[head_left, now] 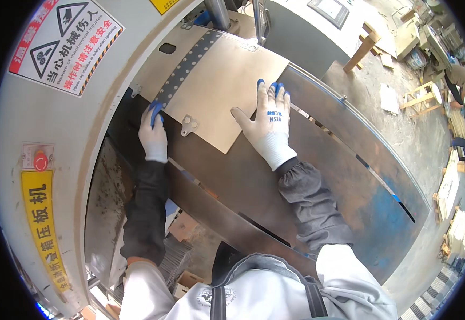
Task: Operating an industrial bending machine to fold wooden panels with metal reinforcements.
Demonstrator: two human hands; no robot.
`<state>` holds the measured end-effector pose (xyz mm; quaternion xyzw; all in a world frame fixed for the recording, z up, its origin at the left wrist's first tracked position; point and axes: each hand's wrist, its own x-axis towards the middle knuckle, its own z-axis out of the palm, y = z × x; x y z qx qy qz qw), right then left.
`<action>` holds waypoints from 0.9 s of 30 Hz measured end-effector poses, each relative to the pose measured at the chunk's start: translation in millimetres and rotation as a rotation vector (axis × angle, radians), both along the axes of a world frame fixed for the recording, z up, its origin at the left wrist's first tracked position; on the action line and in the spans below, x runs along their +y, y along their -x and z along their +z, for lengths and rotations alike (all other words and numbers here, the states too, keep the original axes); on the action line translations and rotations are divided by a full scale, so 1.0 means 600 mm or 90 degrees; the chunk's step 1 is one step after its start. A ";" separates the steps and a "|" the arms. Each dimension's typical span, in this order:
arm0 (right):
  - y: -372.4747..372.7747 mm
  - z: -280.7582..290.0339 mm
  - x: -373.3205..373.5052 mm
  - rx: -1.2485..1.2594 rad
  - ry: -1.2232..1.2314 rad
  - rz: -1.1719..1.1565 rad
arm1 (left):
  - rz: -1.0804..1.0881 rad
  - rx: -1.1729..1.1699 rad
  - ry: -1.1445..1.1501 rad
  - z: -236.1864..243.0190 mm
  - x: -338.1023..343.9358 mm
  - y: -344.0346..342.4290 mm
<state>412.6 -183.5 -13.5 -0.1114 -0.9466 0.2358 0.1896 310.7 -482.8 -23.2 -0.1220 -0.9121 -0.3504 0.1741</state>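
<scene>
A pale flat panel (216,90) with a dark strip (189,64) dotted with round spots and small metal fittings (188,124) lies on a dark metal bed (350,197). At the panel's lower left edge, by the strip's end, my left hand (153,133), in a white glove with blue fingertips, has its fingers curled onto the edge. My right hand (267,122), gloved the same way, rests flat at the right edge, fingers extended and thumb apart.
A machine body (56,117) with warning labels and a red button (41,161) stands at left, a post (219,14) at the back. To the right are a wooden stool (419,98), stacked boards (459,234) and a co-worker (459,80). Slots cross the bed.
</scene>
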 end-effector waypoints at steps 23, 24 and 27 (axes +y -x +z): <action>-0.363 0.012 0.133 0.049 0.744 -0.114 | 0.186 0.070 -0.169 -0.053 -0.013 -0.237; -0.401 0.030 0.142 0.031 0.708 -0.148 | 0.190 0.067 -0.184 -0.061 -0.014 -0.239; -0.494 0.078 0.160 -0.170 0.337 -0.414 | 0.204 0.060 -0.135 -0.056 -0.034 -0.241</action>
